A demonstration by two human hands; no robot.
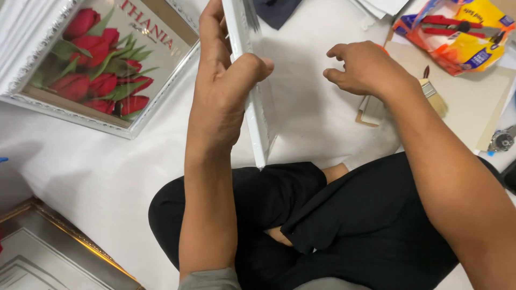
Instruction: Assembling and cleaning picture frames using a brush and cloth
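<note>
picture frames (pixel 252 80): 3 | paintbrush (pixel 432 96): 1 | wristwatch (pixel 502 140): 1 | plastic packet (pixel 457 35): 1

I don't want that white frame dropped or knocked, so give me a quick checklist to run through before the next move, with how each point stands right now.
1. Left hand grips the white frame: ok, thumb across its edge, fingers behind.
2. Frame attitude: ok, held on edge, upright, its lower corner above the lap.
3. Right hand free: ok, it holds nothing, fingers curled, apart from the frame.
4. Paintbrush within reach: ok, it lies just beside the right hand on the beige board.
5. Rose picture frame clear of the held frame: ok, it lies flat to the left, not touching.
6. Glass or front face of the held frame: cannot tell, only the edge shows.
</note>
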